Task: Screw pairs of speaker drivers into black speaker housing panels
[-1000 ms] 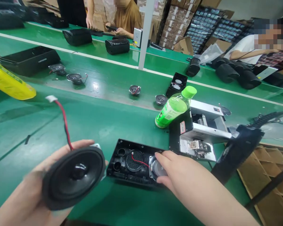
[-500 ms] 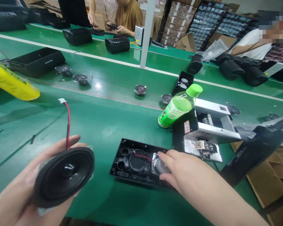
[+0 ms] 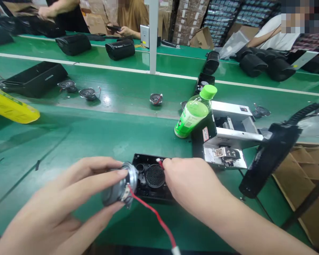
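My left hand [image 3: 69, 198] is closed round a large round speaker driver [image 3: 121, 189], turned so its metal back and magnet face me. Its red wire [image 3: 154, 216] trails down to a white plug at the bottom edge. The driver is held against the left end of a black plastic speaker panel [image 3: 151, 177] lying on the green belt. My right hand [image 3: 191, 184] rests on the panel's right part, with its fingertips pinched on a small red wire end by the round mesh grille. The panel's right side is hidden under that hand.
A green drink bottle [image 3: 194, 113] leans on a white and black machine [image 3: 228, 138] just behind the panel. Small loose drivers [image 3: 156, 99] and black cases [image 3: 34, 78] lie on the belt. A yellow object [image 3: 10, 109] sits at left. Cardboard boxes [image 3: 303, 173] are at right. Other people work at the far side.
My left hand turned the large driver over and brought it rightward to the panel's left end; its wire now hangs down. My right hand slid left along the panel to the grille.
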`<state>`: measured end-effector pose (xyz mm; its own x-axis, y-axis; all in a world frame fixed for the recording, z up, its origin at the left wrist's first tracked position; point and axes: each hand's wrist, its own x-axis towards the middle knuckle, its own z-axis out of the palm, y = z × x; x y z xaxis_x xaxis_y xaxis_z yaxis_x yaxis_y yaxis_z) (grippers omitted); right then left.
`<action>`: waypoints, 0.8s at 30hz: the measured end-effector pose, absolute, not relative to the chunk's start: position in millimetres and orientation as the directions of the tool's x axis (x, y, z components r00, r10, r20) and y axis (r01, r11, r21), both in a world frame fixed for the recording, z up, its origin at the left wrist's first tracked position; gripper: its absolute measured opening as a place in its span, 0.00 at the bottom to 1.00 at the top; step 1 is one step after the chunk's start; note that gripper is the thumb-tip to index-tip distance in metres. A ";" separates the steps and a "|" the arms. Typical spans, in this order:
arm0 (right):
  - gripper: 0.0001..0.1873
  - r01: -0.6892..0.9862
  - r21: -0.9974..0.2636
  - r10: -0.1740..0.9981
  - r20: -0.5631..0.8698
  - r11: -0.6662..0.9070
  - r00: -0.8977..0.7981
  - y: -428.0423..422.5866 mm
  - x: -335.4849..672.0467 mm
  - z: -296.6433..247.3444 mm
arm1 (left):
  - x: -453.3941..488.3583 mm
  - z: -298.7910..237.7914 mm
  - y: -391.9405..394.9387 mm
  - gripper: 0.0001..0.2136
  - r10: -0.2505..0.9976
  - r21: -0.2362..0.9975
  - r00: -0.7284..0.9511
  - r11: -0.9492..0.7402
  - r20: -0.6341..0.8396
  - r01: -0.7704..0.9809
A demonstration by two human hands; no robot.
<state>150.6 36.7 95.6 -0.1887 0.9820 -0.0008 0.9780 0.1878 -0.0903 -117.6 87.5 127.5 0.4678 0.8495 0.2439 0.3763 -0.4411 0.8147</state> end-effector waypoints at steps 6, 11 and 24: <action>0.10 0.977 -0.192 0.989 0.133 0.088 -0.063 -2.0 183.3 99.3 | -57.1 131.7 109.5 0.13 0.488 0.382 0.866 -0.824 0.105 0.418; 0.12 0.961 -0.266 0.984 0.176 0.071 -0.024 -15.0 192.0 80.7 | -22.1 113.7 118.4 0.15 0.409 0.150 0.903 -0.892 -0.129 0.426; 0.13 0.935 -0.316 0.987 0.026 0.159 -0.158 -12.2 199.1 80.4 | -17.5 109.8 114.3 0.22 0.462 0.086 0.858 -0.868 -0.225 0.489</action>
